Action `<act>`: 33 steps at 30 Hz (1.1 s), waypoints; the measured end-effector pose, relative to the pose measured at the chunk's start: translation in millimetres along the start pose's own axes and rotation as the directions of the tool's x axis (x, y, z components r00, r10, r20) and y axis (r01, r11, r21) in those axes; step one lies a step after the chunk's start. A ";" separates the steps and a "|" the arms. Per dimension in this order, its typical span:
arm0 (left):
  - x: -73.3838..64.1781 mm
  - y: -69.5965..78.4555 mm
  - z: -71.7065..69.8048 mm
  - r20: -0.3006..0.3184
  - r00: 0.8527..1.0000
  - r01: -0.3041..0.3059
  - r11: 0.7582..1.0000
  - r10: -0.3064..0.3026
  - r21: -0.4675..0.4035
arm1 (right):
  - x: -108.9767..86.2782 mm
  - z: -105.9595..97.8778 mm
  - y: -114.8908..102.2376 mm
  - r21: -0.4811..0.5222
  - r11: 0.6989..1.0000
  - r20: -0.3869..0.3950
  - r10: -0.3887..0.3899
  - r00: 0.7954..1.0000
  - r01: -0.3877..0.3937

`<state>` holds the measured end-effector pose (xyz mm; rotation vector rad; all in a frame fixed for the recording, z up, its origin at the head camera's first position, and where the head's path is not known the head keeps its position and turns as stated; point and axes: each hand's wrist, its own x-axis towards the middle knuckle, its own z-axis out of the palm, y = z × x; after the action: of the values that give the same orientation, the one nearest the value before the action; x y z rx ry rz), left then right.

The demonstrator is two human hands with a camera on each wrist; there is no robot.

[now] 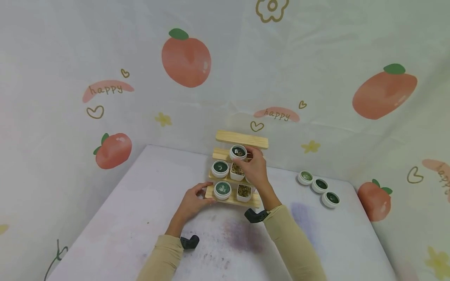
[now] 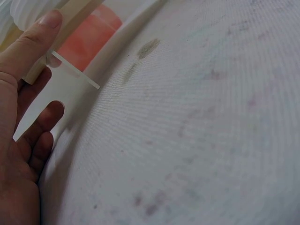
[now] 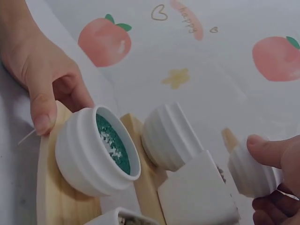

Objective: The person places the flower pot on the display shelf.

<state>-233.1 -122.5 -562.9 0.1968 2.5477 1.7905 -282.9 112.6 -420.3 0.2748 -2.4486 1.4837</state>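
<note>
A tiered wooden stand holds small white pots on its lower boards. My left hand grips the left end of its lowest board, thumb on top and fingers below. My right hand holds a round white pot with dark green filling, in front of the third board. On the lowest board stand a round ribbed pot with green and white filling and a square pot with brownish grains. Another round pot and square pot stand one board up; my right hand partly hides that row.
Three round white pots, the nearest one among them, stand in a slanting row to the right on the white table. The stand's top board carries nothing. A printed cloth hangs behind the table.
</note>
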 end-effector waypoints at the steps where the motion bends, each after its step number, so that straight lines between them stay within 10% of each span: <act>1: -0.1 -0.2 0.1 0.000 1.000 -0.001 1.000 0.001 0.000 | 2.0 2.0 -1.5 -0.009 1.000 0.011 -0.007 1.000 0.007; 33: -2.5 3.9 -0.4 -0.006 1.000 -0.006 0.999 0.007 0.032 | 19.3 4.4 -9.3 -0.030 0.997 0.182 0.075 0.980 -0.071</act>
<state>-230.3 -121.9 -559.2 0.2005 2.5844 1.7564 -299.0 104.0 -408.2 0.3344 -2.6447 1.5206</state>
